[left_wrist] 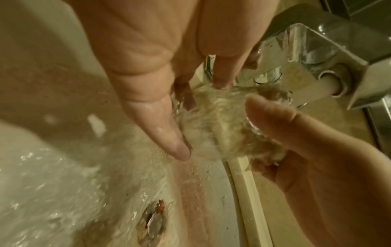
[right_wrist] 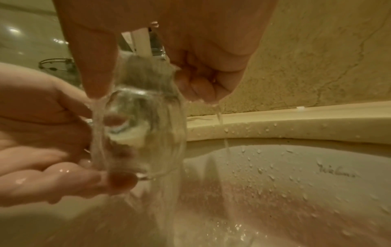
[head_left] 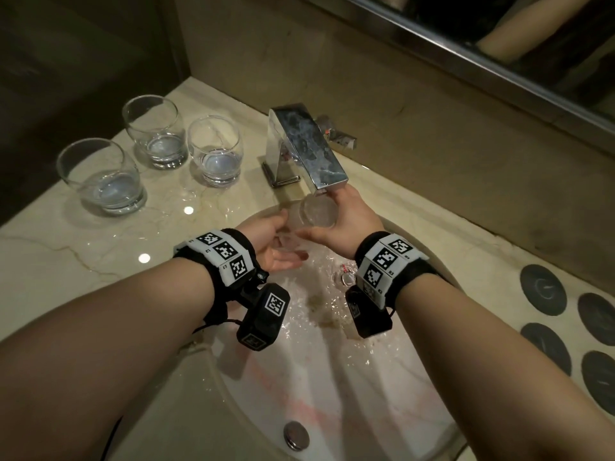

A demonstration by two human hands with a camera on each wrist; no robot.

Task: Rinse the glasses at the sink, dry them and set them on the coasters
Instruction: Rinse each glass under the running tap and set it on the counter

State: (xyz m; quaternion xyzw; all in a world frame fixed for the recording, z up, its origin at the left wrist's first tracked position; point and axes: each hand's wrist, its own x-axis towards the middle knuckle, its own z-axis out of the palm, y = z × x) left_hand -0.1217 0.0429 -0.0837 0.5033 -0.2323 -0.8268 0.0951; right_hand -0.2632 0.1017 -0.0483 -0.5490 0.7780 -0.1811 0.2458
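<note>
A clear glass (head_left: 316,211) lies tilted on its side under the spout of the chrome faucet (head_left: 306,144), and water streams over it. My right hand (head_left: 352,221) grips the glass, thumb on one side and curled fingers on the other (right_wrist: 196,83). My left hand (head_left: 276,241) is palm up beside it, its relaxed fingers (right_wrist: 69,172) touching the glass near its rim. Water blurs the glass (left_wrist: 222,127) in both wrist views (right_wrist: 143,120). Three more glasses (head_left: 100,176) (head_left: 154,131) (head_left: 216,151) stand upright on the counter to the left. Several dark round coasters (head_left: 542,289) lie at the right.
The white sink basin (head_left: 349,394) below my hands is wet, with a metal drain stopper (head_left: 295,434) near its front. The marble counter (head_left: 50,261) runs around it. A wall and a mirror frame (head_left: 466,51) stand close behind the faucet.
</note>
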